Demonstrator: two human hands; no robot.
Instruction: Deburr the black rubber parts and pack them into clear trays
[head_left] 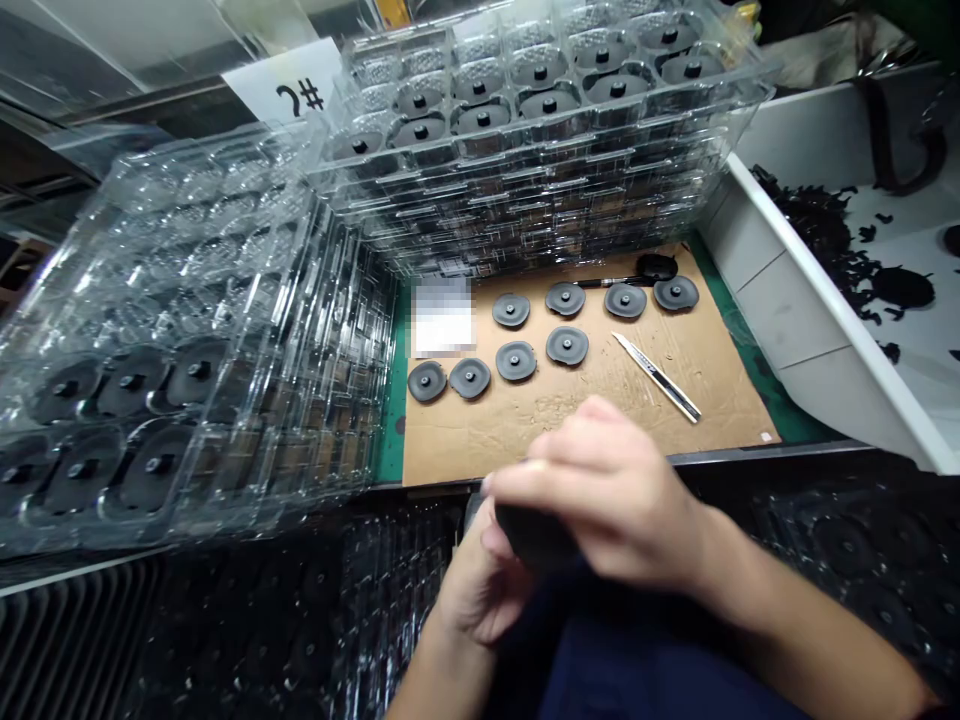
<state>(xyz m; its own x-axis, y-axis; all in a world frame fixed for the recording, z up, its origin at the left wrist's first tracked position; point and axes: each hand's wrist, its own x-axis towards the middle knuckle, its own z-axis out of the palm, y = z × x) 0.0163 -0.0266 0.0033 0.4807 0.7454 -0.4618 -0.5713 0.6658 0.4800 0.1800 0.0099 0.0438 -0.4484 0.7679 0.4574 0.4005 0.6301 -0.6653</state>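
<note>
In front of my body, below the board's near edge, both hands hold a dark black rubber disc (534,535). My left hand (480,590) is closed on it from the left and below. My right hand (622,500) is closed over its upper right side, slightly blurred, and its fingers hide much of the disc. Several similar black discs with a small central stud, such as this black disc (516,361), lie in two rows on the cardboard (480,440). A utility knife (658,378) rests at the cardboard's right side, apart from my hands.
Behind the cardboard rises a tall stack of clear plastic trays (525,190), its top one holding black discs. Another tray stack (247,350) stands left. To the right, a white bin (810,310) contains black scraps (821,225). A pen (604,283) lies beside a small black piece (657,266).
</note>
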